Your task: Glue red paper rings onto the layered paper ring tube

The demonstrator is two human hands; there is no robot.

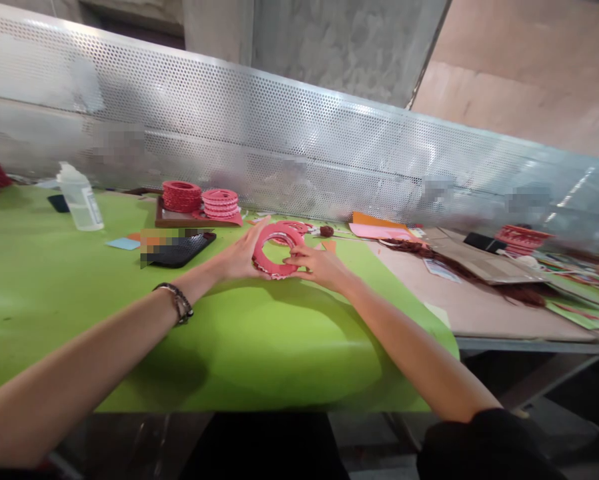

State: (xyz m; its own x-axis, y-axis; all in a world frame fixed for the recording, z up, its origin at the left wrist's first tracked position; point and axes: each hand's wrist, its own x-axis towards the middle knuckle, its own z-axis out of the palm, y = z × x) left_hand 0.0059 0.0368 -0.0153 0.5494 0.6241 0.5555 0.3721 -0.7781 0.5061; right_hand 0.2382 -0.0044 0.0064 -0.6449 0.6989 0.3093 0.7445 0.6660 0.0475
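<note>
Between my two hands a pinkish-red ring (263, 248) with a pale, frilly lower edge is held up, tilted so its round opening faces me. My left hand (240, 257) grips its left side, fingers wrapped behind the rim. On the right side my right hand (320, 267) pinches the ring, fingertips at its inner edge. Just behind it lie more pink-red rings (299, 228) on the green mat (259, 347). Two stacks of similar rings, a red stack (181, 197) and a pink stack (220, 204), stand behind my left hand on a brown tray (172, 219).
A clear squeeze bottle (82, 200) stands at the left, with a dark phone-like slab (182, 250) nearer my left wrist. Orange and pink paper (382, 228) and a flat cardboard piece (484, 257) lie right. A perforated metal panel (259, 127) closes off the back.
</note>
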